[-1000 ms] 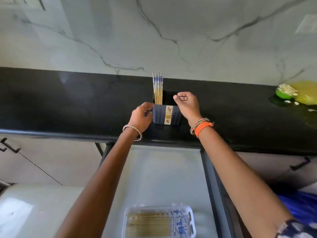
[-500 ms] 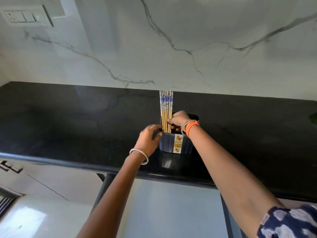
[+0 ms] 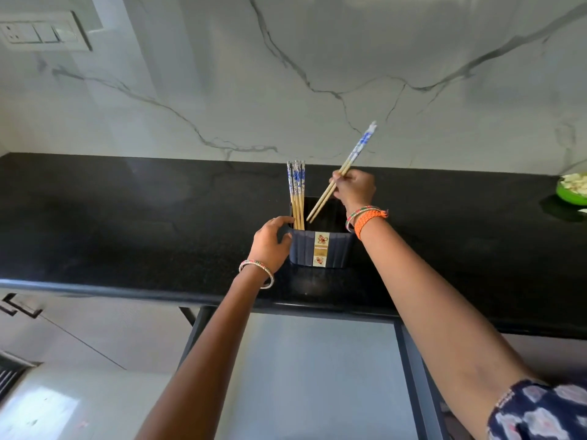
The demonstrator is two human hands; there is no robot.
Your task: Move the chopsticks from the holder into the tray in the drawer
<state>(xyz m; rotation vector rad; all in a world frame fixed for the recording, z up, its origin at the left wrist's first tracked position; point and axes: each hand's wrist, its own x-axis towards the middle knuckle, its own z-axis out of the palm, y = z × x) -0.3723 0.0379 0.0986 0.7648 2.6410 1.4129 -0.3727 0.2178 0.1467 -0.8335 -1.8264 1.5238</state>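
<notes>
While most chopsticks (image 3: 296,192) stand upright in the left end of the dark holder (image 3: 320,250) at frame center, I see my right hand (image 3: 354,188) pinching a tilted pair (image 3: 341,173) above its opening. My left hand (image 3: 270,244) is wrapped around the holder's left side on the black table (image 3: 127,217). Below lies the open drawer (image 3: 314,376).

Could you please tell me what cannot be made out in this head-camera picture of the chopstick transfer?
- Tray in the drawer: cut off by the bottom edge of the head view.
- Lower ends of the upright chopsticks: hidden inside the dark holder.
- Held chopsticks: blurred together, so the count is uncertain; right hand covers the grip.
- Contents of the green bowl: cut by the right edge.
- Left hand fingertips: hidden behind the holder.
</notes>
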